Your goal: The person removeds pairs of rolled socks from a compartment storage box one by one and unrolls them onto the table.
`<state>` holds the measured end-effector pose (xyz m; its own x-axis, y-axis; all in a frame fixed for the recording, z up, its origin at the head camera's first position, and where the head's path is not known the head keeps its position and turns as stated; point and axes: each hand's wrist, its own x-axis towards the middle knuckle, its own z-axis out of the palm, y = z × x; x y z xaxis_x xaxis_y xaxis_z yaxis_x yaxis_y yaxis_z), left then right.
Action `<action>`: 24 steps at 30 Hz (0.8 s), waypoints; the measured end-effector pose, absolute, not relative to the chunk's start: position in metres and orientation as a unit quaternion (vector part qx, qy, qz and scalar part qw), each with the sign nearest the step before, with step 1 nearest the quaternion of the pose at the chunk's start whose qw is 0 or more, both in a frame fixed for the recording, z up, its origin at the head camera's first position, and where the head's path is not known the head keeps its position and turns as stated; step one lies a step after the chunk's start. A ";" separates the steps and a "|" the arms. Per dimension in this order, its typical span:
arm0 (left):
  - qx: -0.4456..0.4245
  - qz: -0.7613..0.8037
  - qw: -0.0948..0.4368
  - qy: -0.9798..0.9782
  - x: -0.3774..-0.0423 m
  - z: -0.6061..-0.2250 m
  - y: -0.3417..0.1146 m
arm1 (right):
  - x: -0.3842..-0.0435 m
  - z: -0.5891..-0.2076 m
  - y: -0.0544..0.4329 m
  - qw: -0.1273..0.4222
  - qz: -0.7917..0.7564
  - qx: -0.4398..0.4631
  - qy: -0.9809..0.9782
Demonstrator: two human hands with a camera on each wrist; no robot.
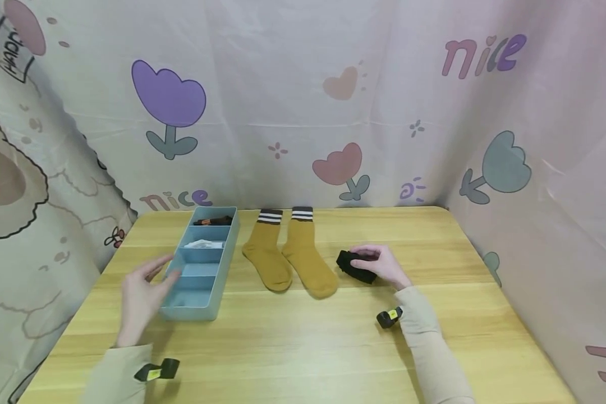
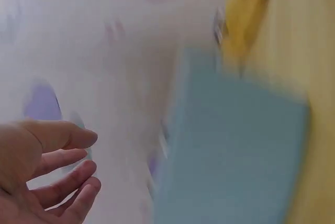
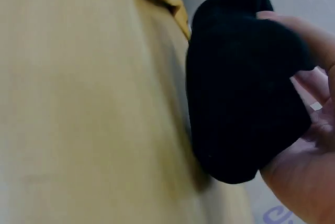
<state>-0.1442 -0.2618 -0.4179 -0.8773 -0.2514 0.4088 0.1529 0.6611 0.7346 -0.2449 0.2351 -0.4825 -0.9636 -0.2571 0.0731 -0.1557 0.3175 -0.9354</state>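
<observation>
In the head view my right hand (image 1: 379, 264) grips a bundle of folded black socks (image 1: 356, 267) between thumb and fingers, at or just above the table. The right wrist view shows the soft black socks (image 3: 241, 88) filling the grasp. My left hand (image 1: 143, 292) hovers by the left side of a blue-grey divided box (image 1: 214, 303), its fingers loosely bent with nothing between them. Apart from that hand (image 2: 57, 171), the box's blurred outer wall (image 2: 235, 150) fills much of the left wrist view. Two mustard socks (image 1: 270, 255) with striped cuffs lie flat between box and right hand.
The box's back compartment holds a dark item with orange (image 1: 214, 221); the one before it holds something white (image 1: 203, 244). A wooden table (image 1: 293, 348) carries everything. Printed curtain (image 1: 262, 101) stands behind and along both sides. Small black cameras are strapped to both sleeves.
</observation>
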 end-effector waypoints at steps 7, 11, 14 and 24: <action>-0.153 -0.517 0.197 -0.819 -0.156 -0.408 -0.165 | -0.247 -0.496 0.236 0.036 -0.583 -0.131 0.801; -0.178 -0.571 0.060 -0.799 -0.176 -0.423 -0.117 | -0.247 -0.500 0.237 0.046 -0.592 -0.138 0.793; -0.197 -0.589 -0.020 -0.783 -0.194 -0.438 -0.088 | -0.245 -0.501 0.242 0.066 -0.585 -0.151 0.794; -0.293 -0.486 -0.069 -0.820 -0.229 -0.472 -0.004 | -0.235 -0.502 0.258 0.113 -0.584 -0.193 0.780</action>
<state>-0.2288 -0.0038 -0.4716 -0.8190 0.5474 0.1722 0.4140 0.3558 0.8378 -0.2346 0.2585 -0.5017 -0.9001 -0.4329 0.0482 -0.1682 0.2435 -0.9552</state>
